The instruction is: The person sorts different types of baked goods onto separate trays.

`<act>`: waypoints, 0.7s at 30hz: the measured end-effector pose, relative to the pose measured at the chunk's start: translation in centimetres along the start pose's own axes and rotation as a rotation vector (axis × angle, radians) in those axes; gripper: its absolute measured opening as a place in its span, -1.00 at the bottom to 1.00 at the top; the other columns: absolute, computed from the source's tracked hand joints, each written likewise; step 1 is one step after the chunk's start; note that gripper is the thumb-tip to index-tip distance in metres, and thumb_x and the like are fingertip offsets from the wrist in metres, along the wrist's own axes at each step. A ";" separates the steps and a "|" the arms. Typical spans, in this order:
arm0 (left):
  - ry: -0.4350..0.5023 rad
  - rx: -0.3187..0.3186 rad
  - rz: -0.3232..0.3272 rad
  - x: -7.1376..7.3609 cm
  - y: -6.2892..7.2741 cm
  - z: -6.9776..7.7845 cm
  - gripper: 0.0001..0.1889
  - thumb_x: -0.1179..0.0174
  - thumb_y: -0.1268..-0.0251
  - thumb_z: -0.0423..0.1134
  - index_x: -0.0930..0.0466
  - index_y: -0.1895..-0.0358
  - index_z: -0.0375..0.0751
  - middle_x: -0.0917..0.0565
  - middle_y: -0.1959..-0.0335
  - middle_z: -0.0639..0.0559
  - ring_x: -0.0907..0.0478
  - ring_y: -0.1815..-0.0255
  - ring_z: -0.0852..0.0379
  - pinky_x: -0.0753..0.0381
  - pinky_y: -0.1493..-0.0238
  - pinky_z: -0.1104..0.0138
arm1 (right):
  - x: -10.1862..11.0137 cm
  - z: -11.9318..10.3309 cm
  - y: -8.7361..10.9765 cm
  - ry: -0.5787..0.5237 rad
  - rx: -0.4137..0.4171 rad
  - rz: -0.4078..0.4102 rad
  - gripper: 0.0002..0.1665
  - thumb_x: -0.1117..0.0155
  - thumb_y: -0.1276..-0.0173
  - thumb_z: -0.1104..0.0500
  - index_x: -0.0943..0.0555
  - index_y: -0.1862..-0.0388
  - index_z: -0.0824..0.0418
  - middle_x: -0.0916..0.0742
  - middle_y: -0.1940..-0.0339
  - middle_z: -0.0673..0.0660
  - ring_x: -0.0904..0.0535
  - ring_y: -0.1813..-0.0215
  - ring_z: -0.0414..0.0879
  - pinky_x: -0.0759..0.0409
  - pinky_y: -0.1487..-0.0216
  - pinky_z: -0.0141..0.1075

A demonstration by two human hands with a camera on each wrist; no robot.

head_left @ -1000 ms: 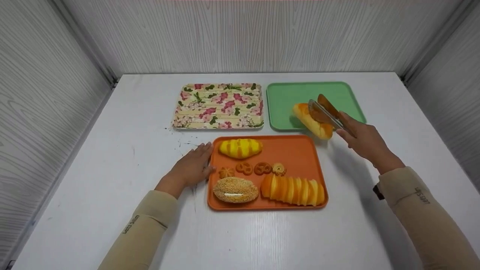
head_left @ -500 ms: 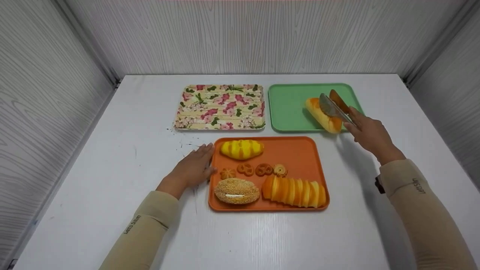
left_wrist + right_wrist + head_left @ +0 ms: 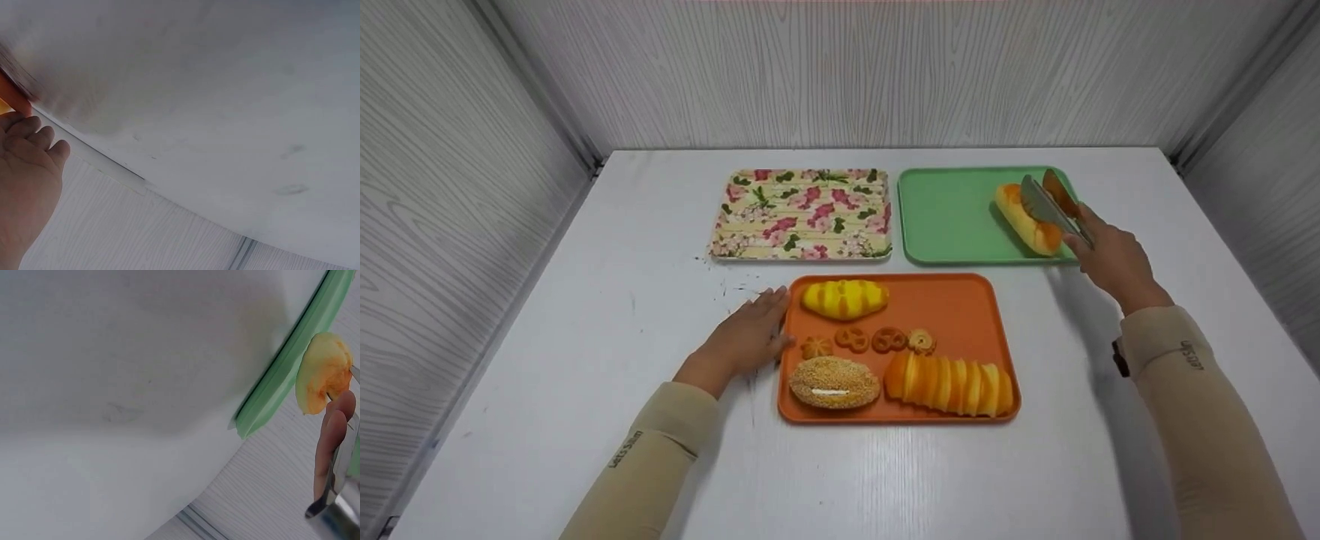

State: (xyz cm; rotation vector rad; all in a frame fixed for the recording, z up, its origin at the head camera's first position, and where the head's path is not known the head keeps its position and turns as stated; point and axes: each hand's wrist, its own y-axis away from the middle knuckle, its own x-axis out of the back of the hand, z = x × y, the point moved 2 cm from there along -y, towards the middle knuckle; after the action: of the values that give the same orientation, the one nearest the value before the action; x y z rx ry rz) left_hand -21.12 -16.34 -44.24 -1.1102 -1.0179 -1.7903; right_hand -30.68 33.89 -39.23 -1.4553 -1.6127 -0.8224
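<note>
My right hand (image 3: 1116, 257) grips metal tongs (image 3: 1048, 208) over the right part of the green tray (image 3: 952, 217). Between the tongs' ends is a long golden bread roll (image 3: 1024, 217), tilted across the tray; in the right wrist view the roll (image 3: 322, 371) shows beside the fingers and the tray's edge (image 3: 281, 377). My left hand (image 3: 742, 335) lies with straight fingers along the left rim of the orange tray (image 3: 952, 300). In the left wrist view the left hand's (image 3: 28, 169) fingertips are right at the orange tray's corner (image 3: 16, 98).
On the orange tray are a yellow striped bread (image 3: 844, 298), a seeded bun (image 3: 834, 382), a sliced loaf (image 3: 949, 384) and several small cookies (image 3: 889, 340). A floral tray (image 3: 802, 214) stands left of the green one. Pale panels (image 3: 840, 75) enclose the white table (image 3: 885, 480).
My right hand has carried the bread roll in the tongs to the right and farther back, from the green tray's front edge to over its right part. The left hand stays at the orange tray.
</note>
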 end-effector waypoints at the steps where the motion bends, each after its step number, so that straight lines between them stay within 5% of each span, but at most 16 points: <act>1: 0.001 0.000 0.000 0.0 0.0 0.0 -0.25 0.10 -0.47 0.10 0.16 -0.53 -0.17 0.11 -0.54 -0.03 0.21 -0.52 -0.01 0.15 -0.46 0.10 | 0.0 0.0 -0.1 -0.002 -0.001 0.001 -0.16 0.10 -0.50 -0.17 0.10 -0.57 0.14 -0.59 0.14 0.48 -0.59 0.32 0.18 -0.48 0.29 0.07; 9: 0.004 -0.016 0.000 0.1 0.1 0.2 -0.27 0.09 -0.48 0.06 0.13 -0.53 -0.21 0.08 -0.53 -0.06 0.20 -0.52 -0.03 0.17 -0.46 0.10 | 0.1 0.0 -1.0 0.046 -0.015 0.015 -0.15 0.12 -0.52 -0.14 0.16 -0.55 0.24 -0.34 -0.29 0.56 -0.40 -0.08 0.49 -0.39 0.05 0.29; 21: 0.003 -0.033 0.012 0.1 0.1 0.1 -0.26 0.12 -0.49 0.08 0.15 -0.53 -0.20 0.09 -0.53 -0.07 0.20 -0.52 -0.03 0.15 -0.46 0.10 | -0.4 0.5 -1.5 0.050 -0.052 0.050 -0.16 0.14 -0.54 -0.11 0.18 -0.55 0.27 -0.33 -0.26 0.61 -0.35 -0.10 0.51 -0.35 -0.01 0.31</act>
State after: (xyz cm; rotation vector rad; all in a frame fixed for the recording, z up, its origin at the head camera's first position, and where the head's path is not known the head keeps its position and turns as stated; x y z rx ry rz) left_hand -20.99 -16.35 -44.12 -1.1313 -0.9811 -1.8050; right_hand -32.20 33.96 -39.72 -1.4938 -1.5222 -0.8713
